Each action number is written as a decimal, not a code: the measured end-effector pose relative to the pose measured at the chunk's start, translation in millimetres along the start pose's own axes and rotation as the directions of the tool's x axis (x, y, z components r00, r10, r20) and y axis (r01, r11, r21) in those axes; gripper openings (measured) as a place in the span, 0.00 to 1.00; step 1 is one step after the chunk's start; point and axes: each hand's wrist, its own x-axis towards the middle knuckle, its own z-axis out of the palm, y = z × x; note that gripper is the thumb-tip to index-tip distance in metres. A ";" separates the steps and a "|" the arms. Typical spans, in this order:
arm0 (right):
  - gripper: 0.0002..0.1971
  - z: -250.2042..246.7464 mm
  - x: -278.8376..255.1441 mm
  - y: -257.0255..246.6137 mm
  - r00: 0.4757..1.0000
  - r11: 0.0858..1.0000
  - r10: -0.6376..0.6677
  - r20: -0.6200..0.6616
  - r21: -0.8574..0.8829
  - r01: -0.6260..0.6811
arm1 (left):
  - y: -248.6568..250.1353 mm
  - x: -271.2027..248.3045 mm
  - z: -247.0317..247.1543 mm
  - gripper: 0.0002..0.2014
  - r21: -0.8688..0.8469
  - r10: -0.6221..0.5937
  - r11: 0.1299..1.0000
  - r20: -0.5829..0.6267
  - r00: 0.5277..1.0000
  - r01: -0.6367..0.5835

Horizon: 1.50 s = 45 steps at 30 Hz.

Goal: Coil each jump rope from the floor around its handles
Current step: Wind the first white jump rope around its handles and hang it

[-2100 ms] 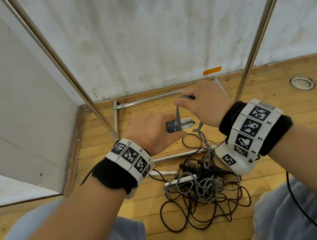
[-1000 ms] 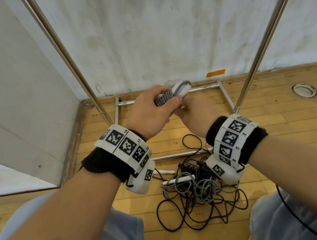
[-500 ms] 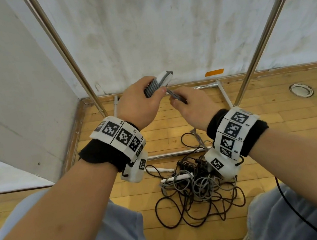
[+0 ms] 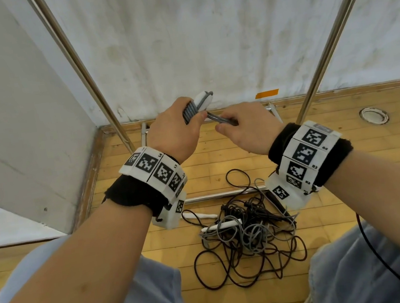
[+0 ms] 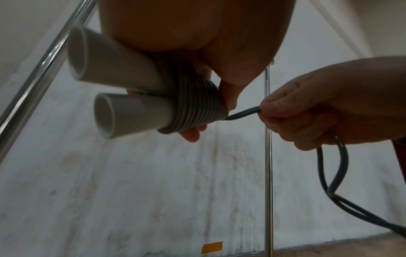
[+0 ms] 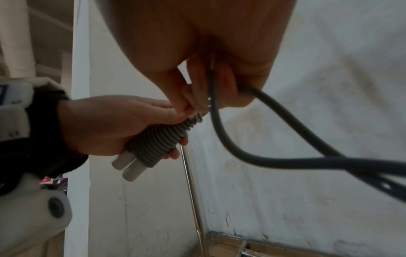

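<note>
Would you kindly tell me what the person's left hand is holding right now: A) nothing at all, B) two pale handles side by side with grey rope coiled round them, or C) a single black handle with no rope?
B: the left hand grips two pale handles side by side, bound by grey rope coils.

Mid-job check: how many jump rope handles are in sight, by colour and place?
Pale handles gripped in the left hand, wrapped in grey rope: 2
White handles on the floor: 2
Black handle in the floor tangle: 1 plainly visible
Total: 5
</note>
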 end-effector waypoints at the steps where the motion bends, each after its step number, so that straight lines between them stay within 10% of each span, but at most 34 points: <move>1: 0.15 -1.7 -0.9 -0.1 1.000 1.000 -0.017 0.001 -0.008 0.017 | -0.7 0.7 -0.7 0.14 -0.011 -0.009 1.000 0.009 1.000 0.009; 17: 0.13 -7.2 -3.4 5.3 0.985 0.979 -0.160 -0.063 -0.141 0.150 | 12.5 -14.9 -1.3 0.14 0.086 0.116 0.982 0.429 0.896 -0.168; 25: 0.10 -15.9 7.6 16.0 0.986 0.946 0.087 -0.141 0.323 -0.037 | 28.8 -25.9 3.0 0.13 0.094 0.129 0.983 0.283 0.950 -0.161; 35: 0.10 -6.4 7.9 22.9 0.990 0.613 0.140 -0.020 0.787 -0.070 | 30.0 -24.2 -10.7 0.16 -0.279 0.158 0.955 0.180 0.971 -0.104; 45: 0.07 12.1 0.0 13.8 0.973 0.974 -0.165 -0.162 0.131 0.187 | 21.3 -15.5 -25.4 0.15 -0.237 0.090 0.970 0.144 0.985 -0.054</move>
